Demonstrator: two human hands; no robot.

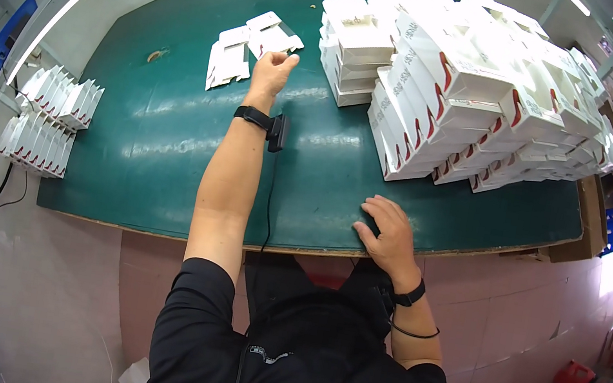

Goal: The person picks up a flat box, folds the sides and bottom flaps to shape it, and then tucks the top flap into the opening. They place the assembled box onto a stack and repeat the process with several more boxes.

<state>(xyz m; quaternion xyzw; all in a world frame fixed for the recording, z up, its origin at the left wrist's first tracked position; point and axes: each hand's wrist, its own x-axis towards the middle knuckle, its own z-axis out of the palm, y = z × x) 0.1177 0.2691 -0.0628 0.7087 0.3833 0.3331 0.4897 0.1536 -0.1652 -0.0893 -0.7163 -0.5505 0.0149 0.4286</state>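
My left hand (271, 74) is stretched far out over the green table, its fingers curled at the near edge of a small white carton (268, 33). Whether the fingertips grip that carton or anything else is hidden. Just left of it lie more white cartons (228, 62) with flaps sticking out. My right hand (389, 235) hovers at or rests on the table's front edge, fingers spread and holding nothing. A black band with a small dark device (277, 133) sits on my left wrist, and a cable hangs from it.
A tall stack of white open-topped cartons with red marks (448, 94) fills the right side of the green table (146, 152). At the far left, another group of white cartons (40, 144) stands by the wall. A brown cardboard box (588, 226) is beyond the right edge.
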